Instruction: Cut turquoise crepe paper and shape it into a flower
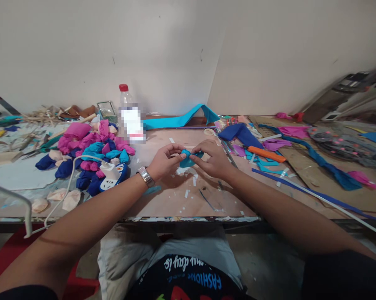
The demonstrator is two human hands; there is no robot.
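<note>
A small piece of turquoise material (186,161), gathered and crumpled, is pinched between my two hands above the middle of the table. My left hand (169,161), with a metal watch on its wrist, grips its left side between thumb and fingers. On the other side, my right hand (211,157) pinches the gathered top edge, and a darker bit shows by its fingertips. Whether the piece is cloth or paper I cannot tell. Small white scraps (187,193) lie on the table just below the hands.
To the left are a pile of pink and blue bundles (89,143), a power strip (113,177) with its cable, and a red-capped bottle (125,96). A turquoise strip (175,121) lies behind. Rightward are an orange cutter (266,153), coloured strips and a white stick (332,196).
</note>
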